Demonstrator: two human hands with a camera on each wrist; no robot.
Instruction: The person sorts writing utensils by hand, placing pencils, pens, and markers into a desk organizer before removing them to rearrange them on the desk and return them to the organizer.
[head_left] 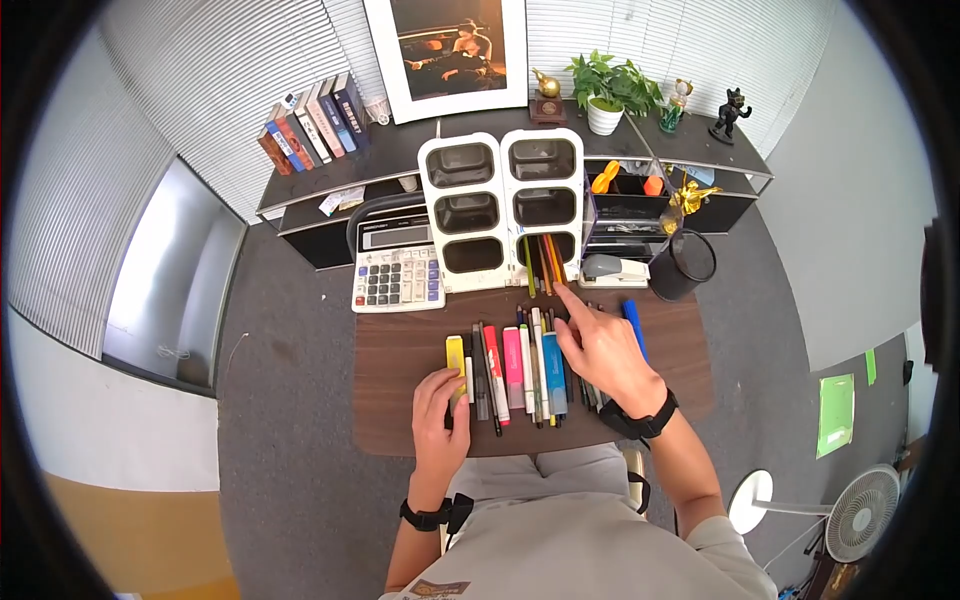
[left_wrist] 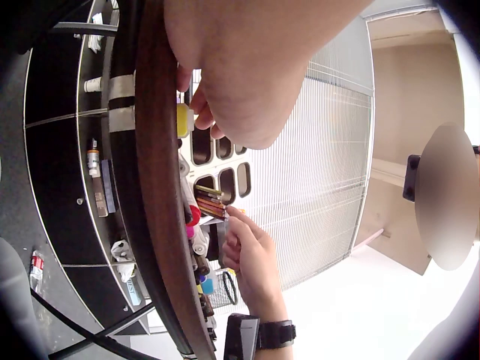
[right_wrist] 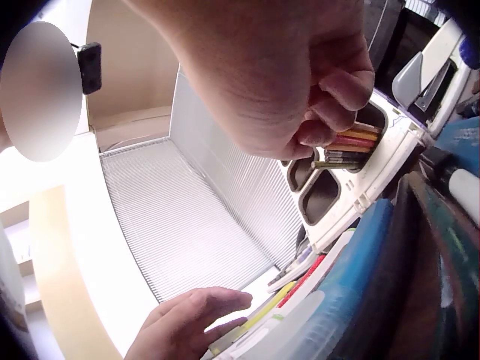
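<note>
Pencils [head_left: 548, 262] stand in the lower right compartment of a white organizer [head_left: 508, 215]. My right hand [head_left: 610, 355] touches their near ends with an extended index finger; its thumb is apart, and the right wrist view shows the other fingers curled beside the pencils [right_wrist: 352, 146]. On the desk, my left hand [head_left: 437, 425] rests with loosely bent fingers on a yellow highlighter [head_left: 455, 352], partly covering it. Between the hands lies a row of pens and markers, including a red marker [head_left: 495, 365], a pink highlighter [head_left: 513, 365] and a blue highlighter [head_left: 554, 370].
A calculator [head_left: 398, 275] stands left of the organizer. To its right are a stapler [head_left: 615, 270] and a black mesh cup [head_left: 683, 265]. A blue marker [head_left: 635, 328] lies beyond my right hand. Books, a framed picture and a plant [head_left: 605, 88] stand behind.
</note>
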